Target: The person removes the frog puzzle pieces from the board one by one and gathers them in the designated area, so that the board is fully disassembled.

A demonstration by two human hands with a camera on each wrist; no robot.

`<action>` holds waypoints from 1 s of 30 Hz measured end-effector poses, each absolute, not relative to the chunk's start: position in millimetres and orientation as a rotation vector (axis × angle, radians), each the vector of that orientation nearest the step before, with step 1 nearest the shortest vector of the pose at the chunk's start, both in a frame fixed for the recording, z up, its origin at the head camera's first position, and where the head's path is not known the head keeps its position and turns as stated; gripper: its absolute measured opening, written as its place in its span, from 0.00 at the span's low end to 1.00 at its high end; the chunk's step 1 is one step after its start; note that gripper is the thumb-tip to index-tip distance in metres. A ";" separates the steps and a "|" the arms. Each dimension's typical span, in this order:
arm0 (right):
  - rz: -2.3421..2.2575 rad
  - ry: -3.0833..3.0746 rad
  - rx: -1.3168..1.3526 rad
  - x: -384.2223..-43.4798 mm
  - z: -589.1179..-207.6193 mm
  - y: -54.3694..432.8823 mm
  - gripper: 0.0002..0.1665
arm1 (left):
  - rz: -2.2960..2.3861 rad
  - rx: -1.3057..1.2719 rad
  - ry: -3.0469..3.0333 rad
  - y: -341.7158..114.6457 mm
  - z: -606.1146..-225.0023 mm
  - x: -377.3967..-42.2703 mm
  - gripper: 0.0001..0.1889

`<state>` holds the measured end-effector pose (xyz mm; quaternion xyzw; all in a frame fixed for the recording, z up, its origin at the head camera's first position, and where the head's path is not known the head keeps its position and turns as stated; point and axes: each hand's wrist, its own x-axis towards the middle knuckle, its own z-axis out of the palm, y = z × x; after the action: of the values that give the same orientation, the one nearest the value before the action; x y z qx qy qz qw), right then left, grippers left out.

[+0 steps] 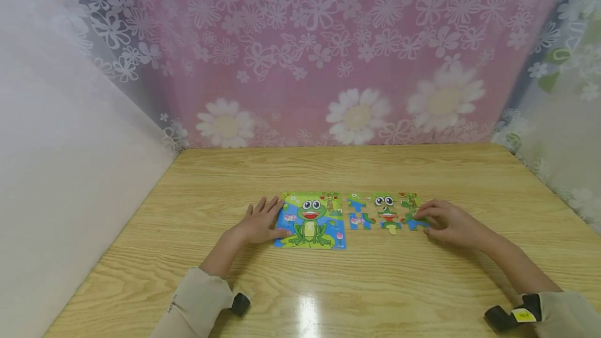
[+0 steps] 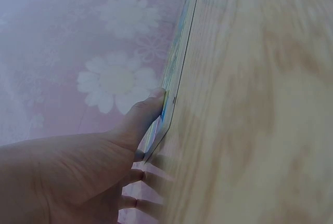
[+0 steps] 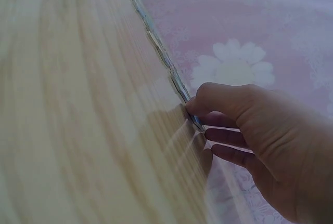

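A square frog picture board (image 1: 310, 223) lies flat on the wooden table. My left hand (image 1: 260, 221) rests at its left edge, fingers spread along the side and thumb over the lower part. To the right of the board lie several frog jigsaw pieces in rows, among them an eyes piece (image 1: 384, 201), a mouth piece (image 1: 387, 214) and a lotus piece (image 1: 358, 221). My right hand (image 1: 451, 223) pinches the blue-and-green puzzle piece (image 1: 417, 223) at the right end, thumb on the near side. In the right wrist view the pieces appear edge-on beside the right thumb (image 3: 218, 99).
The wood-grained table (image 1: 328, 286) extends around the board and pieces. A pink floral curtain (image 1: 291, 67) hangs behind its far edge, with a white wall (image 1: 70, 145) on the left and a pale floral curtain (image 1: 563, 119) on the right.
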<state>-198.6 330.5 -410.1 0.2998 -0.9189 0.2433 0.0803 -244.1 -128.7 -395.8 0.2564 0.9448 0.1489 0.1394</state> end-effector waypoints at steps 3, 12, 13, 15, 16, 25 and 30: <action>0.754 -2.741 0.911 -198.4 -409.0 329.9 0.18 | 0.426 0.744 2.733 -129.0 -396.1 -244.3 0.46; 0.785 -2.750 0.904 -198.4 -408.3 329.3 0.17 | 0.439 0.754 2.734 -129.7 -396.6 -244.0 0.46; 0.788 -2.750 0.897 -198.1 -408.2 329.2 0.17 | 0.440 0.755 2.732 -129.6 -396.3 -243.8 0.46; 0.802 -2.756 0.878 -197.2 -407.7 329.0 0.16 | 0.439 0.760 2.731 -129.3 -396.0 -243.3 0.46; 0.807 -2.760 0.866 -197.1 -407.3 328.8 0.16 | 0.438 0.760 2.729 -129.0 -395.4 -243.0 0.46; 0.809 -2.688 0.838 -200.4 -397.3 311.8 0.14 | 0.451 0.756 2.731 -129.6 -395.9 -242.8 0.46; 0.807 -2.623 0.912 -204.2 -391.2 290.0 0.15 | 0.464 0.753 2.728 -130.4 -395.6 -242.9 0.46</action>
<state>-204.2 290.0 -391.2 0.3131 -0.8999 0.2768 0.1246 -242.9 -130.4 -395.6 0.2601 0.9423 0.1603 0.1366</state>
